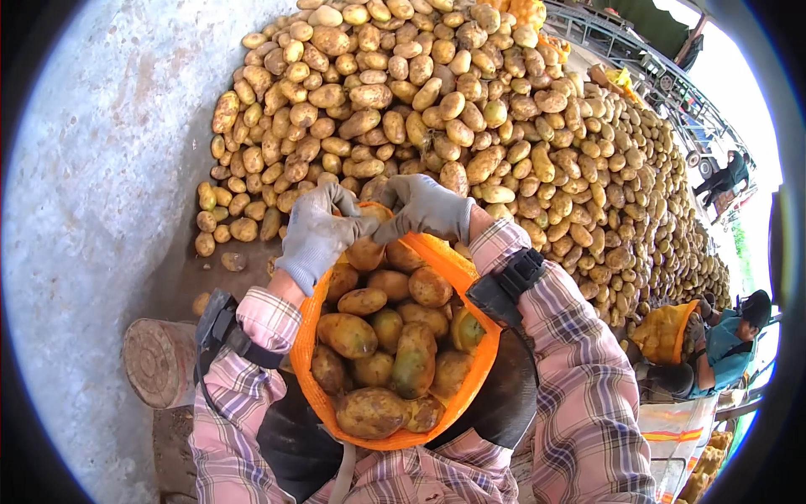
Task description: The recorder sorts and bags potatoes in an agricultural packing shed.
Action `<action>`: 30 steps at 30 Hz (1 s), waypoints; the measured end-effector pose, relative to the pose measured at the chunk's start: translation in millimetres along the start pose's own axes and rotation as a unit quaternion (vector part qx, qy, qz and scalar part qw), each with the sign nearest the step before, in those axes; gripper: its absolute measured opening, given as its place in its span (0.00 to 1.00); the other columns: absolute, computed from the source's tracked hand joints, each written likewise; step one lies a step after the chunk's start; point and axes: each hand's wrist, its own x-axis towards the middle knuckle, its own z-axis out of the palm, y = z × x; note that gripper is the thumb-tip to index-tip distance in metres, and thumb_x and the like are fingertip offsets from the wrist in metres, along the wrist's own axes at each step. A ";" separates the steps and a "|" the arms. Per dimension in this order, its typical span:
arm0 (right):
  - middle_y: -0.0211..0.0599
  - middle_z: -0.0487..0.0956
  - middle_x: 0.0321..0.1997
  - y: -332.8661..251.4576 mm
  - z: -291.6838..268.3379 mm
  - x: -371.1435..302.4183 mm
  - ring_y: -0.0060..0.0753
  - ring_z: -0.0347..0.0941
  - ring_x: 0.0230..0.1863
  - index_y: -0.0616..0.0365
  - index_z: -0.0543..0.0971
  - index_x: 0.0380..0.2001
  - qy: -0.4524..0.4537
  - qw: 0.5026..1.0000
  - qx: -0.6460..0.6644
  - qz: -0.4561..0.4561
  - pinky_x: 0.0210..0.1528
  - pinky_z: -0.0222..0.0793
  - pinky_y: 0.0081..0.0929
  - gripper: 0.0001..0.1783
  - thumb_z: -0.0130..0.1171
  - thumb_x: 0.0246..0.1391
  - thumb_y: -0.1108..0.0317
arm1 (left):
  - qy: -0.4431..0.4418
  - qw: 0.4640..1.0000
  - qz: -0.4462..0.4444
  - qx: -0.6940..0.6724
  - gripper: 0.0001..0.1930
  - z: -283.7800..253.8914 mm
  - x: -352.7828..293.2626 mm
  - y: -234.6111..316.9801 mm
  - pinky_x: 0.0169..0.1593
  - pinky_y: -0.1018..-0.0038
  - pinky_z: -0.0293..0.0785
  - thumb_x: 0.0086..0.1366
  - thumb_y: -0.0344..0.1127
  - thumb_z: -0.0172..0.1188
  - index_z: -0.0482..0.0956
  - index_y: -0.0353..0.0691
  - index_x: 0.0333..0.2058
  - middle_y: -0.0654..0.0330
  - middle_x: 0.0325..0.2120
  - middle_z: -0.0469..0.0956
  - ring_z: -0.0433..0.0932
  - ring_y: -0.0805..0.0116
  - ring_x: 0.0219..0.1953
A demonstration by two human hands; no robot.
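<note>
An orange mesh sack (467, 270) stands open between my forearms, its mouth a wide loop. Potatoes (415, 361) fill it close to the rim, some with green patches. Both hands wear grey work gloves. At the far side of the rim, my left hand (321, 228) is closed with its fingertips pinching the mesh. Just to its right, my right hand (426, 207) is closed on the same edge, fingers bent inward. The two hands nearly meet at the fingertips. The sack's lower part is out of sight beneath the potatoes.
A large heap of loose potatoes (369, 97) spreads ahead and far to the right. A pale, stained wall (92, 168) borders the left. Beside my left forearm is a dirty round bucket (154, 363). At right, another person (726, 344) handles an orange sack (663, 332); another person (729, 178) is farther off.
</note>
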 end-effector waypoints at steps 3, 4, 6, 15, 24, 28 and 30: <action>0.37 0.78 0.31 -4.7 1.5 -13.7 0.32 0.74 0.36 0.62 0.77 0.29 -0.003 0.996 0.039 0.076 0.35 0.70 0.36 0.27 0.81 0.36 0.55 | -0.001 0.999 -0.021 -0.030 0.15 5.3 2.5 -6.3 0.47 0.74 0.75 0.51 0.29 0.77 0.74 0.39 0.26 0.62 0.32 0.79 0.78 0.72 0.41; 0.38 0.78 0.32 -4.7 0.4 -19.8 0.34 0.75 0.37 0.62 0.76 0.29 -0.036 0.991 0.061 0.110 0.36 0.70 0.37 0.25 0.79 0.39 0.57 | -0.006 1.000 0.002 -0.008 0.15 9.3 -1.0 -7.0 0.49 0.73 0.75 0.52 0.29 0.77 0.74 0.38 0.27 0.61 0.33 0.80 0.78 0.71 0.43; 0.37 0.76 0.30 -10.1 10.5 -36.8 0.36 0.73 0.33 0.60 0.73 0.28 0.066 0.996 -0.056 0.025 0.34 0.68 0.37 0.22 0.76 0.43 0.59 | -0.007 0.999 0.024 0.022 0.15 3.2 -6.5 -3.3 0.51 0.73 0.75 0.52 0.29 0.76 0.74 0.38 0.27 0.60 0.34 0.80 0.79 0.70 0.45; 0.44 0.75 0.47 -13.2 73.6 -126.8 0.44 0.72 0.47 0.56 0.75 0.45 -0.007 0.856 -0.499 -0.133 0.43 0.70 0.36 0.21 0.61 0.47 0.63 | -0.075 0.993 -0.009 0.096 0.20 -4.8 -4.8 9.8 0.58 0.71 0.71 0.54 0.35 0.75 0.80 0.32 0.43 0.50 0.49 0.81 0.78 0.66 0.51; 0.42 0.77 0.48 -3.3 61.2 -107.5 0.44 0.73 0.51 0.55 0.75 0.52 -0.035 0.839 -0.538 -0.070 0.47 0.71 0.38 0.23 0.60 0.55 0.58 | -0.152 0.946 -0.067 0.280 0.28 3.4 2.2 51.6 0.49 0.63 0.74 0.49 0.52 0.66 0.80 0.33 0.42 0.42 0.40 0.81 0.80 0.47 0.48; 0.46 0.75 0.46 -5.0 43.2 -106.7 0.51 0.75 0.49 0.53 0.75 0.53 0.051 0.949 -0.311 -0.014 0.48 0.73 0.45 0.27 0.66 0.50 0.55 | -0.154 0.961 0.016 0.229 0.23 5.3 9.6 17.4 0.47 0.61 0.74 0.47 0.47 0.68 0.78 0.35 0.37 0.44 0.37 0.80 0.79 0.46 0.44; 0.47 0.74 0.46 7.5 54.2 -84.5 0.52 0.77 0.44 0.51 0.74 0.54 0.198 0.930 -0.292 -0.107 0.46 0.74 0.45 0.27 0.66 0.51 0.57 | -0.142 0.971 0.015 0.189 0.21 -7.1 1.7 19.5 0.46 0.62 0.74 0.46 0.42 0.69 0.77 0.36 0.36 0.45 0.35 0.79 0.79 0.48 0.43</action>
